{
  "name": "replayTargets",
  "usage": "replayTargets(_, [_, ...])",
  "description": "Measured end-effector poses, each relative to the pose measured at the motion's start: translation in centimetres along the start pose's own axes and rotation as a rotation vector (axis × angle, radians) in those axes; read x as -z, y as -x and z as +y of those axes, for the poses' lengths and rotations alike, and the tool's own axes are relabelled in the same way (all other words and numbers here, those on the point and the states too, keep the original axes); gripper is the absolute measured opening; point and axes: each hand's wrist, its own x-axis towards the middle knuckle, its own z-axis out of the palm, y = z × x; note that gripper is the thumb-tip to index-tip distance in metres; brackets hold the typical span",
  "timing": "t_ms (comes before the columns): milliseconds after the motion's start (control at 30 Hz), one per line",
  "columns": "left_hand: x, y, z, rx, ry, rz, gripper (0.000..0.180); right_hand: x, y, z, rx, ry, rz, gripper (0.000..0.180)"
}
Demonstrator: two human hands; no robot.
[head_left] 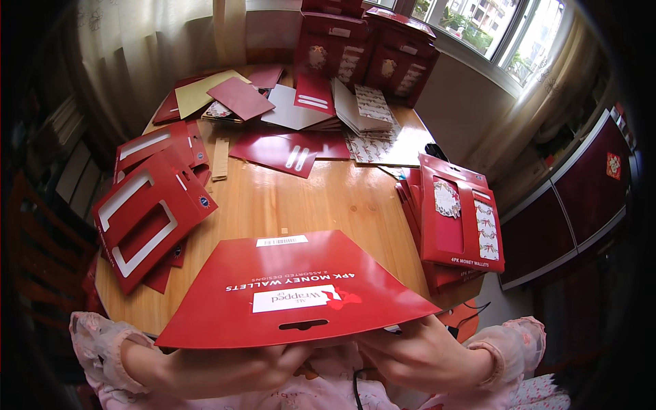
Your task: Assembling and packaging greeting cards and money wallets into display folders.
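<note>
A large red card sleeve (pixel 294 287) with white print and a white label is held flat over the near edge of the wooden table (pixel 301 198). My left hand (pixel 239 365) grips it from below at its near left edge. My right hand (pixel 417 352) grips its near right corner. Most of both hands' fingers are hidden under the card. To the right lies a stack of finished red packs (pixel 458 222) with patterned wallets showing through their windows.
A pile of red card backs with white-edged cutouts (pixel 147 212) lies at the left. Loose red, yellow and grey card sheets (pixel 273 102) and patterned envelopes (pixel 372 106) cover the far table. Red boxes (pixel 369 51) stand at the back by the window.
</note>
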Motion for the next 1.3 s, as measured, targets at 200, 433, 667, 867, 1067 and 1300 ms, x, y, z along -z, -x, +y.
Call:
replayTargets(200, [-1.2, 0.0, 0.9, 0.149, 0.247, 0.02, 0.026, 1.1, -0.3, 0.3, 0.012, -0.036, -0.187, 0.037])
replayTargets(433, [-1.1, 0.0, 1.0, 0.035, 0.068, 0.055, 0.023, 0.4, -0.1, -0.3, -0.035, -0.077, -0.134, 0.037])
replayTargets(667, [-0.8, 0.6, 1.8, 0.108, 0.107, -0.1, 0.031, 0.5, -0.9, -0.1, 0.043, 0.065, -0.193, 0.036])
replayTargets(867, [-0.2, 0.7, 2.0, 0.311, 0.29, -0.093, 0.039, 0.4, -0.8, 0.1, 0.101, 0.06, -0.17, 0.033])
replayTargets(1067, [-1.0, 0.9, 1.0, 0.222, 0.127, 0.057, 0.026, -0.1, -1.0, 0.3, 0.166, 0.086, -0.178, 0.031])
replayTargets(1300, [-0.3, 0.8, 0.9, 0.254, 0.207, 0.009, 0.033, -0.1, -1.5, 0.2, 0.187, 0.094, -0.063, 0.032])
